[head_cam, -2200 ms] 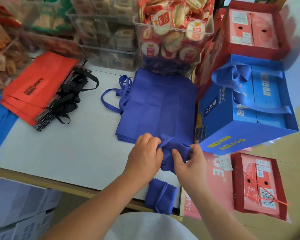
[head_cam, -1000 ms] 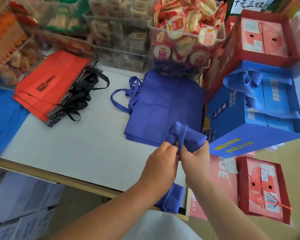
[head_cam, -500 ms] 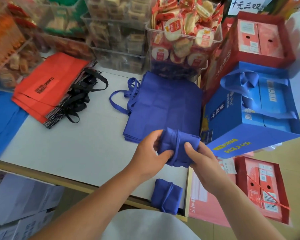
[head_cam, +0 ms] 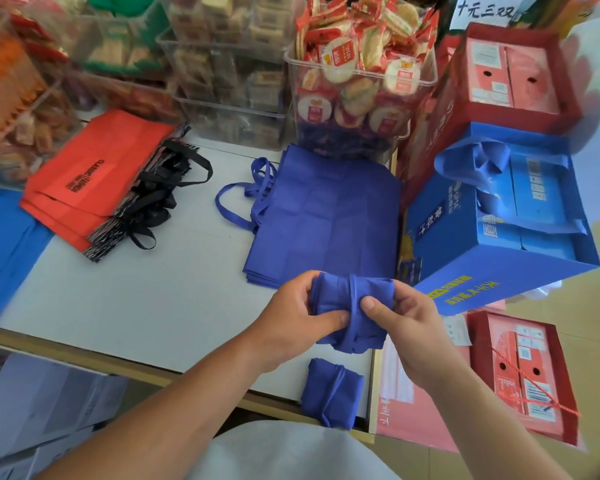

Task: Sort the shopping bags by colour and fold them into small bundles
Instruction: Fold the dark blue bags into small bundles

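At the far left edge, a sheet of blue fabric (head_cam: 0,244) drapes over the white tabletop (head_cam: 136,299). Just right of it lies a flat stack of red shopping bags (head_cam: 94,178) with black print, their black handles (head_cam: 160,199) spilling out to the right in a tangle. Well apart, further right, a flat stack of blue shopping bags (head_cam: 326,216) lies with its handle loops pointing left, its far edge against a clear tub of wrapped snacks (head_cam: 361,74).

Near the front of that stack, both hands hold a folded blue bundle (head_cam: 343,296) up above the tabletop. The left hand (head_cam: 291,320) grips the bundle's left end, fingers curled over the top and thumb pressed on the front. The right hand (head_cam: 406,327) grips the right end, its thumb pressing beside the strap that runs round the bundle's middle.

Below the hands, a second blue bundle (head_cam: 331,393), also strapped round its middle, lies at the near right corner of the tabletop, its near end over the edge.

To the right, beside the tabletop, stands an open blue gift box (head_cam: 465,244), with an open red gift box (head_cam: 510,74) beyond it and another red one (head_cam: 523,372) nearer.
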Action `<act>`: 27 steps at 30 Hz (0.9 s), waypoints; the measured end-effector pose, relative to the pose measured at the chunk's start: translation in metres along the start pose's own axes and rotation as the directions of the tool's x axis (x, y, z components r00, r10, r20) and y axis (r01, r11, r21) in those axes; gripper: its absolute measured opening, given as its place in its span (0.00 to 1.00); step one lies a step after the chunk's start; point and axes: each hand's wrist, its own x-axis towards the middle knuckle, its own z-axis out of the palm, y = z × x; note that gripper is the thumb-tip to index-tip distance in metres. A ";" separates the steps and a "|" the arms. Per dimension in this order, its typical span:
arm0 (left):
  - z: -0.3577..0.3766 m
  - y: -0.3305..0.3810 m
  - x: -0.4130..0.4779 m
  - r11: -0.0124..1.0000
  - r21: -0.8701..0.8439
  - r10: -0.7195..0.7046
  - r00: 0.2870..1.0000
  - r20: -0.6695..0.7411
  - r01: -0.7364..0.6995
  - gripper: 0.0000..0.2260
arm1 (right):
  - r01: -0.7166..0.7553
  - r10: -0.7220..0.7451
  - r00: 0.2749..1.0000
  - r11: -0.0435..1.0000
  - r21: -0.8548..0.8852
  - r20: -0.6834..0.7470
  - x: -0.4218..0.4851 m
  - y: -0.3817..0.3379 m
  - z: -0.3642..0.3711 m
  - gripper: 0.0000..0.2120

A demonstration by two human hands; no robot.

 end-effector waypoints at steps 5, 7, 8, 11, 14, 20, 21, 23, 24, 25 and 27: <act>-0.002 -0.012 0.002 0.999 0.025 -0.030 0.999 -0.037 0.031 0.17 | -0.070 0.069 0.997 0.997 -0.016 -0.026 -0.007 0.012 0.003 0.10; -0.003 -0.022 0.004 0.996 0.058 -0.059 0.997 -0.058 0.062 0.17 | -0.098 0.098 0.994 0.995 -0.005 -0.059 -0.009 0.019 0.000 0.12; -0.002 -0.027 0.005 0.994 0.072 -0.074 0.995 -0.071 0.079 0.16 | -0.094 0.093 0.993 0.996 -0.007 -0.072 -0.009 0.023 -0.002 0.12; 0.008 -0.041 0.006 0.991 0.084 -0.099 0.989 -0.108 0.109 0.16 | -0.101 0.095 0.988 0.994 -0.047 -0.121 -0.008 0.033 -0.001 0.06; 0.014 -0.053 0.009 0.982 0.096 -0.143 0.977 -0.156 0.160 0.18 | -0.169 0.161 0.976 0.985 -0.042 -0.146 -0.006 0.046 0.000 0.08; 0.006 -0.092 0.020 0.928 0.195 -0.277 0.937 -0.213 0.319 0.19 | -0.291 0.269 0.907 0.957 -0.019 -0.324 0.009 0.091 -0.023 0.08; 0.003 -0.100 0.021 0.910 0.229 -0.288 0.925 -0.248 0.345 0.19 | -0.302 0.278 0.892 0.953 -0.013 -0.357 0.015 0.097 -0.026 0.08; 0.000 -0.115 0.019 0.881 0.269 -0.318 0.909 -0.268 0.388 0.18 | -0.324 0.287 0.878 0.945 -0.036 -0.382 0.028 0.109 -0.029 0.09; 0.001 -0.122 0.017 0.868 0.286 -0.336 0.904 -0.264 0.406 0.18 | -0.339 0.278 0.881 0.935 -0.101 -0.383 0.033 0.115 -0.030 0.10; 0.003 -0.130 0.014 0.855 0.302 -0.351 0.900 -0.260 0.421 0.19 | -0.346 0.257 0.891 0.918 -0.194 -0.374 0.038 0.120 -0.029 0.11; 0.007 -0.142 0.006 0.835 0.322 -0.376 0.890 -0.259 0.446 0.18 | -0.301 0.166 0.929 0.857 -0.418 -0.330 0.040 0.129 -0.023 0.16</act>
